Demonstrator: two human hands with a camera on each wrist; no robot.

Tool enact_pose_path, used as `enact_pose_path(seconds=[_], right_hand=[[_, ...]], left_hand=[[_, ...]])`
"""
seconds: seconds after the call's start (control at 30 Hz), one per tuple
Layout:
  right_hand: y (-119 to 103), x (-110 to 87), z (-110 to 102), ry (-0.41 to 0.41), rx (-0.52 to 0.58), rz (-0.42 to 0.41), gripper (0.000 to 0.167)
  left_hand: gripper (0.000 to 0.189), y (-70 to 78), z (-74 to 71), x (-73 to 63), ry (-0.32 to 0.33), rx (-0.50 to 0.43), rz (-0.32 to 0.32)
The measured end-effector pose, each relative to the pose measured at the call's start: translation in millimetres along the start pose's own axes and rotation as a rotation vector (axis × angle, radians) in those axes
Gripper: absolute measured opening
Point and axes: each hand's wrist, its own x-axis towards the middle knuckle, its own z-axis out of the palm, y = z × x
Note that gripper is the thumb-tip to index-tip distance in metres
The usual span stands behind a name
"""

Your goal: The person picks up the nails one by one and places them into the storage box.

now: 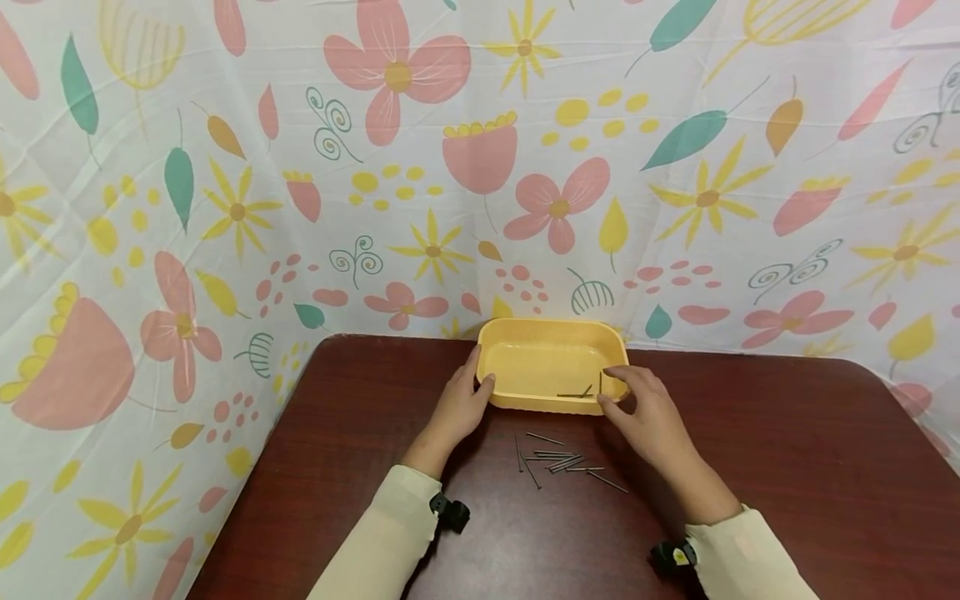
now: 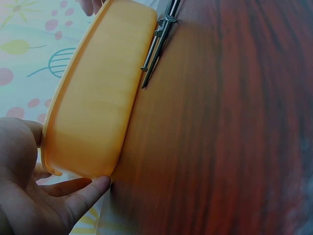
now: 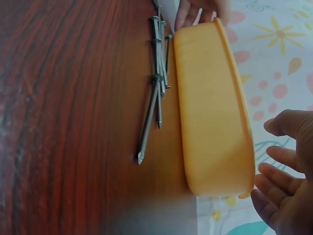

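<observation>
A yellow plastic tray (image 1: 540, 402) stands at the table's back edge. My left hand (image 1: 459, 402) holds its left end, the thumb at the front corner and the fingers along the side wall. At the right end is my right hand (image 1: 651, 415), thumb and fingers spread apart; the right wrist view shows nothing between them. Inside the tray, near the front right, lie a few dark nails (image 1: 573, 395). One nail (image 1: 600, 383) stands nearly upright there, beside the right fingertips. In front of the tray lies a loose pile of steel nails (image 1: 555, 457).
The dark red-brown wooden table (image 1: 360, 400) carries the tray and nails. A white cloth (image 1: 480, 275) printed with flowers and leaves hangs behind the table and along its left side. Each wrist wears a small black camera, such as the left wrist camera (image 1: 450, 512).
</observation>
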Motion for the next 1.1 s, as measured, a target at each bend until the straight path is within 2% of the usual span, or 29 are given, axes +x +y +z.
enact_pose_path(seconds=[0.17,0.47,0.87,1.1], right_hand=[[-4,-5.3,-8,0.0,-0.009,0.0,0.041],[-4,-16.4,-26,-0.028,-0.045,0.051,0.039],[1,-36.8,-44,-0.108,-0.112,0.09,0.035],[7,-49.2,-49,-0.145,-0.157,0.088,0.031]], left_hand=[[0.066,0.4,0.3,-0.4,-0.001,-0.01,-0.004],[0.067,0.3,0.0,-0.5,-0.005,-0.007,-0.001],[0.066,0.7,-0.1,-1.1,0.005,-0.002,0.029],[0.067,0.8,0.0,-1.4,0.0,0.004,0.017]])
